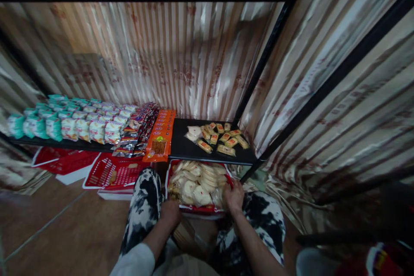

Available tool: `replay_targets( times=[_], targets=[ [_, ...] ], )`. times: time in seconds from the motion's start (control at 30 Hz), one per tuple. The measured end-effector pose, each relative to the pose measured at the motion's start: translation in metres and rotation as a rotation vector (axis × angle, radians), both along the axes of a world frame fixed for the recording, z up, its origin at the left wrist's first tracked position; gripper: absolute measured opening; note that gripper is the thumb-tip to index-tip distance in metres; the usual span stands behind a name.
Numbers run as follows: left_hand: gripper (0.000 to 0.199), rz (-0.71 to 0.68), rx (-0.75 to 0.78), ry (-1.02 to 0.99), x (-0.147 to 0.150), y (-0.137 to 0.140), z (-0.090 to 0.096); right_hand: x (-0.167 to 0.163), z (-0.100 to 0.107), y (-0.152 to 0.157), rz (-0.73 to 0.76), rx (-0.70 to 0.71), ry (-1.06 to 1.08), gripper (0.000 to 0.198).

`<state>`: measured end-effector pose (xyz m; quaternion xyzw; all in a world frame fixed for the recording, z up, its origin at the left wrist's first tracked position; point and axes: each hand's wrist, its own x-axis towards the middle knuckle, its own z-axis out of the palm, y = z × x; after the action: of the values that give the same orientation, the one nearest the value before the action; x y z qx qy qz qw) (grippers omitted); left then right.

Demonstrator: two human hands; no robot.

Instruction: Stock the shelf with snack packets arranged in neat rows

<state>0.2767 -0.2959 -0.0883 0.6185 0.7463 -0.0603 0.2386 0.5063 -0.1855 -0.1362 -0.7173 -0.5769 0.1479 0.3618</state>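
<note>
A red plastic basket [200, 209] full of round, pale wrapped crackers [202, 194] sits between my knees, partly under the low shelf. My right hand [234, 196] is closed around a red part of the basket's right side, probably its handle. At the basket's front left corner, my left hand [170, 212] is curled against the side; its fingers are mostly hidden and dim. Above the basket, on the black shelf [184, 146], lie small yellow wrapped bars [225, 150] and a white wrapped cracker packet [193, 133].
Left along the shelf stand rows of teal packs [37, 127], white packs [97, 129], dark shiny packets [137, 125] and an orange bag [160, 136]. More red baskets [121, 168] rest on the floor below. Black posts [268, 56] and striped curtains [181, 64] enclose the rack.
</note>
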Motion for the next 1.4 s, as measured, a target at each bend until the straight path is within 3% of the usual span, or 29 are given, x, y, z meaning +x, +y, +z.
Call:
replay_targets(
  times=[0.13, 0.4, 0.5, 0.67, 0.8, 0.97, 1.1, 1.23, 1.4],
  targets=[
    [0.035, -0.007, 0.128, 0.023, 0.007, 0.002, 0.006, 0.0, 0.002, 0.0, 0.049, 0.114, -0.024, 0.044],
    [0.031, 0.022, 0.27, -0.143, 0.009, 0.01, 0.013, -0.012, 0.004, 0.002, 0.199, 0.252, 0.049, 0.04],
    [0.029, 0.047, 0.311, -0.207, 0.005, 0.023, 0.027, -0.02, 0.017, 0.015, 0.274, 0.33, 0.059, 0.038],
    [0.028, 0.083, 0.524, -0.359, -0.011, 0.058, 0.053, -0.046, 0.056, 0.043, 0.355, 0.411, 0.118, 0.035],
    [0.027, 0.227, 0.75, -0.393, -0.036, 0.088, 0.057, -0.083, 0.078, 0.054, 0.489, 0.248, 0.314, 0.035],
    [0.028, 0.34, 0.915, -0.254, -0.089, 0.122, 0.047, -0.149, 0.079, 0.063, 0.614, -0.182, 0.833, 0.052],
    [0.033, 0.295, 0.919, -0.161, -0.128, 0.146, 0.038, -0.199, 0.073, 0.081, 0.601, -0.291, 1.085, 0.069],
    [0.034, 0.218, 0.905, -0.001, -0.149, 0.164, 0.027, -0.23, 0.068, 0.1, 0.516, -0.349, 1.133, 0.087],
    [0.039, 0.121, 0.882, 0.111, -0.155, 0.175, 0.013, -0.245, 0.061, 0.107, 0.493, -0.356, 1.202, 0.085]
  ],
)
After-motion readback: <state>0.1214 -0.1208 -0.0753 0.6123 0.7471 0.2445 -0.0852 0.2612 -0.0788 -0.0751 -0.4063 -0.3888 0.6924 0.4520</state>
